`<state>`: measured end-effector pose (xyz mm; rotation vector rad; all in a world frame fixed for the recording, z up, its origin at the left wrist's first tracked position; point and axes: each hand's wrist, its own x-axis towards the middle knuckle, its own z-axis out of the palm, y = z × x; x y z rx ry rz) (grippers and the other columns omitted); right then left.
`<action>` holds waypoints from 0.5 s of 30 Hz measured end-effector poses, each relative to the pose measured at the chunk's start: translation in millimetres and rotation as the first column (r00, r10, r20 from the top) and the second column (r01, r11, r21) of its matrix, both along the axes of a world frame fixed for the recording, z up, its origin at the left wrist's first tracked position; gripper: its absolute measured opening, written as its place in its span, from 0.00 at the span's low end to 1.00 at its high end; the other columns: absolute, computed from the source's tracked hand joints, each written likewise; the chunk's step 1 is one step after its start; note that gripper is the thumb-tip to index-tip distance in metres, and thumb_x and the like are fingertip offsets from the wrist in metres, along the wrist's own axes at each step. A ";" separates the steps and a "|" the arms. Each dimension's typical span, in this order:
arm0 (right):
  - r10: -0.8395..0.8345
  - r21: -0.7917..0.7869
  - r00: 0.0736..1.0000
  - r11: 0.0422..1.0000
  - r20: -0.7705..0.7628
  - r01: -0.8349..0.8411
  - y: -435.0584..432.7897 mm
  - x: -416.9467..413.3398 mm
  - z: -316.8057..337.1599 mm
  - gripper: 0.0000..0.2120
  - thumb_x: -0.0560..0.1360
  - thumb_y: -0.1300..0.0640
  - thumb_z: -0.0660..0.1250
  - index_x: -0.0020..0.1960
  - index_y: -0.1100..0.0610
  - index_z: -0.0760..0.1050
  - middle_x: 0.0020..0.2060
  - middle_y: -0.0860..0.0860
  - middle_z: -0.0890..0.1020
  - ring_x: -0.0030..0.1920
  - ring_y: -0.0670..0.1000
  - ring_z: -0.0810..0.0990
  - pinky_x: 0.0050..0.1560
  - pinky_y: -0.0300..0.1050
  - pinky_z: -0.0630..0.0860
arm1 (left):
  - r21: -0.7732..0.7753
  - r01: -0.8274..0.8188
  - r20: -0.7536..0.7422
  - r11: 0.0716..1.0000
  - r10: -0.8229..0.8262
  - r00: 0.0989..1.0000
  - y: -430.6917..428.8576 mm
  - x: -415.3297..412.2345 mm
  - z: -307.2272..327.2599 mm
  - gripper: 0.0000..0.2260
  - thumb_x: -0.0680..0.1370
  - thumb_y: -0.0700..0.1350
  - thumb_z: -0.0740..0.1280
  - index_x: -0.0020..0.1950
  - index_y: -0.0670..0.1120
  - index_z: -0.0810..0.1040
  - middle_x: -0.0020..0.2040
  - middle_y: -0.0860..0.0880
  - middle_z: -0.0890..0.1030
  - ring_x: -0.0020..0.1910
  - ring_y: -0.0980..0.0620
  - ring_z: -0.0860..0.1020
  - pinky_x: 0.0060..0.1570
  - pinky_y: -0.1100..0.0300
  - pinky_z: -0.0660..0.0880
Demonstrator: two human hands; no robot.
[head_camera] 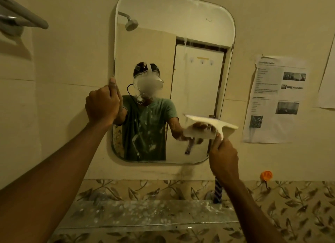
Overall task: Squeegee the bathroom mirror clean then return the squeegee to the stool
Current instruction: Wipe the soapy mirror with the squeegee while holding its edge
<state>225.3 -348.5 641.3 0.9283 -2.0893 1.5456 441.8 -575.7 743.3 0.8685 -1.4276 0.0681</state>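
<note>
White squeegee (215,125) gripped in right hand (223,160), blade near-horizontal against mirror (181,34) lower right; foam lies left of blade. Left hand (102,105) clasps mirror's left edge.

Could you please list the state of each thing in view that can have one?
Mirror: soapy in the middle, streaked lower down.
Squeegee: blade at the mirror's lower right edge.
Right hand: gripping the squeegee handle.
Left hand: gripping the mirror's left edge.
Glass shelf: spattered with white drops.
Paper notice: stuck on the wall.
</note>
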 end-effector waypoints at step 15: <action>-0.047 0.022 0.997 0.999 -0.061 0.048 9.5 0.4 8.0 0.20 0.83 0.46 0.48 0.46 0.57 0.72 0.34 0.52 0.78 0.33 0.54 0.78 0.31 0.44 0.72 | 0.093 -0.006 -0.014 0.996 0.008 1.000 12.2 -0.5 2.0 0.28 0.83 0.57 0.49 0.51 0.37 0.80 0.46 0.35 0.82 0.46 0.35 0.80 0.42 0.52 0.71</action>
